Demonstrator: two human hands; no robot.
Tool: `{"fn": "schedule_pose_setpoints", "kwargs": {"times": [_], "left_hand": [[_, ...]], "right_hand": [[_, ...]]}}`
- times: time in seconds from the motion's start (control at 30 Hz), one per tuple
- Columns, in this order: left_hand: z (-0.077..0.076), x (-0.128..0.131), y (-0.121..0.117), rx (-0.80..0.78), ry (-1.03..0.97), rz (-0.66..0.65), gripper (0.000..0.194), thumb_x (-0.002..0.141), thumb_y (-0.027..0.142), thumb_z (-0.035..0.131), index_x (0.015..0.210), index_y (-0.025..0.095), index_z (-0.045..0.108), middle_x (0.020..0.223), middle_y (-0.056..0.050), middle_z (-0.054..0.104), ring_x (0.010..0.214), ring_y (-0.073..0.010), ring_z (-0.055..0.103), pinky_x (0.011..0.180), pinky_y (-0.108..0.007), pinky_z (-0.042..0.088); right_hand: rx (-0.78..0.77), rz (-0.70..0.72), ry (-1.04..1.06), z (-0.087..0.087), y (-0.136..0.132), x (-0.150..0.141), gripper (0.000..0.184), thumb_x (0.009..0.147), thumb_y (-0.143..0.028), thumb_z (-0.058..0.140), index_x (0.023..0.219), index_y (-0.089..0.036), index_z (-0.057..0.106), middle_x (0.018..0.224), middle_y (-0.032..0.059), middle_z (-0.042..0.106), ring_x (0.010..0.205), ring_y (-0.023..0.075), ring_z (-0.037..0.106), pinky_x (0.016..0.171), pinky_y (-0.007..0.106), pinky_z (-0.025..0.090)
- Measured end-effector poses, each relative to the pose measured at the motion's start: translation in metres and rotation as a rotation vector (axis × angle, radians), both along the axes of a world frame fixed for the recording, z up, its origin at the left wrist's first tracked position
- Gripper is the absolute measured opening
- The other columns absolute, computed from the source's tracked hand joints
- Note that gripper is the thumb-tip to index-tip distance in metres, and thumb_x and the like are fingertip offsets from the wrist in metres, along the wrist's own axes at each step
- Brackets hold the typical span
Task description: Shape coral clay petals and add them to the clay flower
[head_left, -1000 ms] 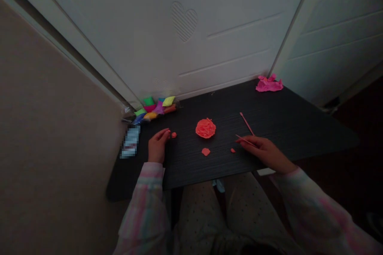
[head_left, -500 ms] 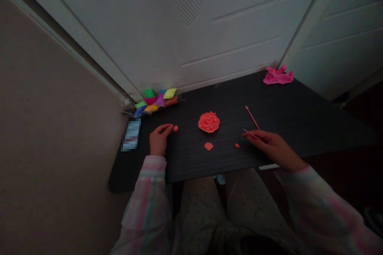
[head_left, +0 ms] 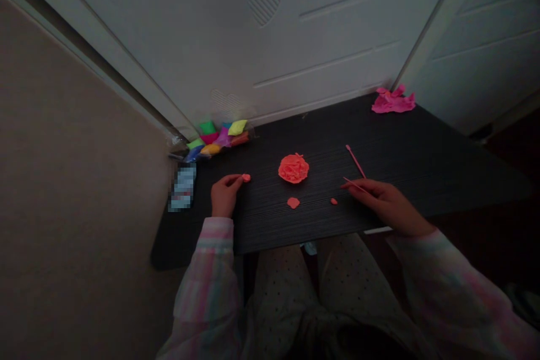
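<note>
On a dark table (head_left: 422, 157) lies an orange clay rosette (head_left: 293, 168). My left hand (head_left: 224, 194) rests at the table's left, fingertips pinched on a small orange clay bit (head_left: 246, 178). My right hand (head_left: 386, 203) rests on the right side, fingers closed on a thin pink stick tool (head_left: 353, 184) pointing left. A second pink stick (head_left: 355, 161) lies just beyond that hand. Two loose orange clay pieces, a larger one (head_left: 293, 202) and a tiny one (head_left: 333, 201), lie between my hands.
A bag of coloured clay packs (head_left: 215, 140) sits at the back left by a white door. Crumpled pink wrapping (head_left: 393, 100) lies at the far right corner. A blurred card (head_left: 183, 187) lies at the left edge. My knees are under the table's near edge.
The view has shifted slightly. My left fingertips have closed onto the small orange bit. My right hand with the stick has barely moved.
</note>
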State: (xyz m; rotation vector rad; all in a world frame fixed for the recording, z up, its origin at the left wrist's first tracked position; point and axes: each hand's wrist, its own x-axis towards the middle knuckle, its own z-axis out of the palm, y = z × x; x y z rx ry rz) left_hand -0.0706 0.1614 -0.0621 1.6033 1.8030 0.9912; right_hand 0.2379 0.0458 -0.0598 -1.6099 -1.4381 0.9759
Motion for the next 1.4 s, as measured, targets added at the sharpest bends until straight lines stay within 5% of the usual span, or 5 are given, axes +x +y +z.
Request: {"fn": "schedule_pose_setpoints", "kwargs": {"times": [0.27,0.7,0.97,1.2,1.4], "left_hand": [[-0.003,0.003,0.002,0.095,0.144,-0.103,0.027,0.072,0.029,0.055,0.091,0.014,0.065,0.086,-0.006,0.069,0.075,-0.0166,0.062,0.068,-0.028,0.048],[0.0,0.014,-0.001,0.191,0.555,-0.263,0.019,0.076,0.023,0.054,0.086,0.014,0.066,0.089,-0.01,0.068,0.085,-0.0225,0.061,0.078,-0.036,0.047],[0.003,0.021,0.002,0.215,0.686,-0.327,0.017,0.076,0.013,0.048,0.082,0.015,0.064,0.082,-0.009,0.067,0.084,-0.0218,0.059,0.076,-0.034,0.047],[0.002,0.018,0.0,0.224,0.759,-0.362,0.025,0.083,0.022,0.042,0.08,0.014,0.065,0.079,-0.01,0.068,0.08,-0.0222,0.06,0.073,-0.034,0.047],[0.006,0.017,-0.016,0.224,0.801,-0.448,0.028,0.083,0.029,0.043,0.099,0.015,0.061,0.103,-0.01,0.066,0.107,-0.0275,0.052,0.091,-0.041,0.037]], "right_hand": [[-0.027,-0.011,0.002,-0.002,-0.001,0.001,0.032,0.074,-0.048,0.051,0.088,-0.022,0.065,0.081,0.0012,0.066,0.075,0.0182,0.058,0.063,0.028,0.042],[0.073,-0.043,-0.113,-0.006,0.001,-0.001,0.033,0.076,-0.046,0.049,0.092,-0.021,0.064,0.083,0.0018,0.067,0.073,0.0176,0.061,0.06,0.027,0.046],[0.203,-0.177,-0.391,-0.013,0.013,-0.013,0.035,0.085,-0.034,0.036,0.107,-0.015,0.056,0.102,0.0095,0.063,0.091,0.0213,0.058,0.08,0.036,0.044],[0.222,-0.123,-0.621,-0.016,0.02,-0.017,0.034,0.084,-0.026,0.038,0.108,-0.013,0.058,0.092,0.0126,0.063,0.086,0.0264,0.059,0.077,0.04,0.044],[0.218,-0.106,-0.655,-0.015,0.018,-0.017,0.033,0.083,-0.027,0.038,0.105,-0.013,0.059,0.091,0.0114,0.061,0.083,0.0238,0.058,0.075,0.037,0.045]]}}
